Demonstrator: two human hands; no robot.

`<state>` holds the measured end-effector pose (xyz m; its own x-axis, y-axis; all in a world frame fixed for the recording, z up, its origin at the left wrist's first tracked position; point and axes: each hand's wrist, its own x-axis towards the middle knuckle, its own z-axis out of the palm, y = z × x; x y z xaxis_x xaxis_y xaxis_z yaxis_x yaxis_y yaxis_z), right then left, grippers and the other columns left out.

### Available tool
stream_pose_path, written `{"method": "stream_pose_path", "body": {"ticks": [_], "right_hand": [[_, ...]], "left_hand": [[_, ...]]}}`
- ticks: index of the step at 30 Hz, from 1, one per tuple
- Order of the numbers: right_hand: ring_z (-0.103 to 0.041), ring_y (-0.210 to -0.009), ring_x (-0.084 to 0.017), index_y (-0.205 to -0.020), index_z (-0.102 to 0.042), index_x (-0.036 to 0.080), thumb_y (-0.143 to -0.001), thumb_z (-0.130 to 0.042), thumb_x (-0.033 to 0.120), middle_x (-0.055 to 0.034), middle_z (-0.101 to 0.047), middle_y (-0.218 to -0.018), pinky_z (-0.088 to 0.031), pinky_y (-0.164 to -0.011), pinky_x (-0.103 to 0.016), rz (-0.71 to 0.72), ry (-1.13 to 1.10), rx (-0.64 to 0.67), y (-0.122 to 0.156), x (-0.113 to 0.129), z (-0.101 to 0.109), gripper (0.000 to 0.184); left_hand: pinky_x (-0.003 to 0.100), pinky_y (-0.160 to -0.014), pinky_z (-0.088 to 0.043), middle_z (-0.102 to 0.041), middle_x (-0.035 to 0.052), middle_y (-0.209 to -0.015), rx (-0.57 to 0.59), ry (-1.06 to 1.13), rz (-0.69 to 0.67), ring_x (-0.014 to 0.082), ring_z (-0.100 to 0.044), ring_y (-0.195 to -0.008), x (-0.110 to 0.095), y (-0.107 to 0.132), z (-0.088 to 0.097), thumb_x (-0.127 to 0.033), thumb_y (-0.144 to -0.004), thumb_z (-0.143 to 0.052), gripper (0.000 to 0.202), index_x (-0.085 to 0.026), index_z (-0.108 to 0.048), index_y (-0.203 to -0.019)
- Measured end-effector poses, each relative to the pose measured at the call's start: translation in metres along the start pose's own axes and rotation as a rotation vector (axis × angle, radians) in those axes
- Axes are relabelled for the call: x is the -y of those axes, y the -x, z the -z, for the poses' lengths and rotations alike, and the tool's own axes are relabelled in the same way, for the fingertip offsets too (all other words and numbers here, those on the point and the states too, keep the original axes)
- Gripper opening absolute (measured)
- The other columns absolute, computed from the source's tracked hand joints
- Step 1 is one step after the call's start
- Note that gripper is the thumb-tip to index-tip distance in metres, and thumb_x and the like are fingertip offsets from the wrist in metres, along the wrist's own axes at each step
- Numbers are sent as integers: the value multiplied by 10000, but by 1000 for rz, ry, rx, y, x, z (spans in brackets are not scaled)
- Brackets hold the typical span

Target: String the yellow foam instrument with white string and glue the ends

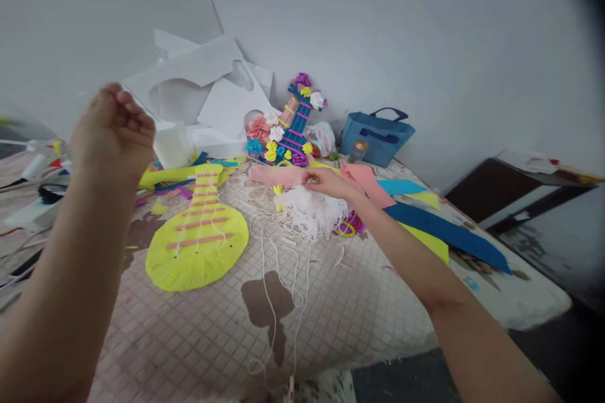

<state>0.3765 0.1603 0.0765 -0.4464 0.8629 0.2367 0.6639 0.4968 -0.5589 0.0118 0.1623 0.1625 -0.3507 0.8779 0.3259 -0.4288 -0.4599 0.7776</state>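
My left hand (115,132) is raised above the bed with its fingers curled into a loose fist; I cannot make out anything in it. My right hand (326,181) reaches far forward and pinches the top of a tangled pile of white string (316,213). Loose white strands (278,277) trail from the pile toward the near edge. A yellow guitar-shaped foam cutout (198,239) with pink strips and white strings lies flat below my left hand.
A blue guitar model with paper flowers (290,126) leans on the wall beside white foam boards (208,88) and a blue bag (375,135). Blue, pink and yellow foam sheets (425,220) lie on the right. A dark side table (510,198) stands beyond the bed's edge.
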Motion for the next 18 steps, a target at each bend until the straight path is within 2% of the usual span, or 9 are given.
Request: {"method": "stream_pose_path", "body": {"ticks": [2,4,6,8,11,13,14,16,18], "right_hand": [[-569,-772,-150,-846,-614,141,-715,-551,181,-56,-651,-893,-433,-729,-274,-24,28,-2,7,-9,1,151],[-578,-783,-152,-870,-623,146,-708,-559,169,-56,-655,-923,-440,-736,-275,-44,28,-12,13,-14,2,176],[-579,-757,-153,-863,-627,148,-729,-561,193,-56,-657,-898,-447,-728,-286,-66,26,-27,19,-17,4,156],[-575,-736,-155,-853,-626,149,-756,-555,226,-59,-655,-867,-454,-720,-299,-91,12,-55,23,-17,6,143],[-573,-742,-150,-868,-620,154,-771,-556,240,-61,-650,-867,-458,-710,-298,-126,-58,-114,27,-11,5,145],[-570,-735,-140,-867,-611,152,-772,-560,237,-57,-640,-859,-457,-688,-283,-126,-147,-127,29,-4,-1,137],[-569,-733,-136,-868,-606,151,-775,-561,240,-54,-634,-859,-458,-677,-274,-116,-198,-117,31,0,-5,137],[-569,-733,-129,-885,-599,154,-786,-561,255,-50,-623,-865,-463,-662,-263,-88,-287,-62,36,10,-15,147],[-572,-739,-128,-905,-602,162,-796,-560,267,-48,-620,-878,-467,-658,-260,-67,-297,-10,42,19,-24,157]], "left_hand": [[145,-944,-389,-633,-172,-1108,-98,-150,-26,-2,-468,-1158,-1,-4,23,-174,-918,-367,217,-263,-547,-1000],[203,-1042,-337,-550,-240,-1256,-163,-296,-42,1,-372,-1282,2,-9,47,-209,-910,-344,296,-308,-498,-1143],[264,-1081,-323,-493,-299,-1293,-212,-374,-45,17,-304,-1337,6,-12,68,-265,-908,-329,322,-359,-471,-1181],[289,-1048,-378,-526,-305,-1252,-252,-344,-47,41,-304,-1344,13,-14,81,-302,-892,-351,269,-373,-519,-1090],[226,-897,-476,-687,-203,-990,-230,-175,36,67,-475,-1198,24,-10,88,-205,-801,-496,137,-308,-583,-823],[184,-765,-494,-697,-129,-750,-147,-138,157,84,-581,-941,33,-4,90,-146,-738,-581,122,-265,-583,-708],[176,-715,-487,-676,-108,-675,-99,-182,216,86,-583,-814,37,-1,92,-136,-718,-612,116,-247,-591,-689],[190,-669,-467,-647,-78,-622,13,-417,277,89,-546,-661,44,7,100,-158,-710,-635,59,-216,-627,-709],[224,-657,-442,-615,-48,-584,134,-846,251,116,-534,-625,49,14,108,-224,-727,-629,36,-193,-647,-724]]}}
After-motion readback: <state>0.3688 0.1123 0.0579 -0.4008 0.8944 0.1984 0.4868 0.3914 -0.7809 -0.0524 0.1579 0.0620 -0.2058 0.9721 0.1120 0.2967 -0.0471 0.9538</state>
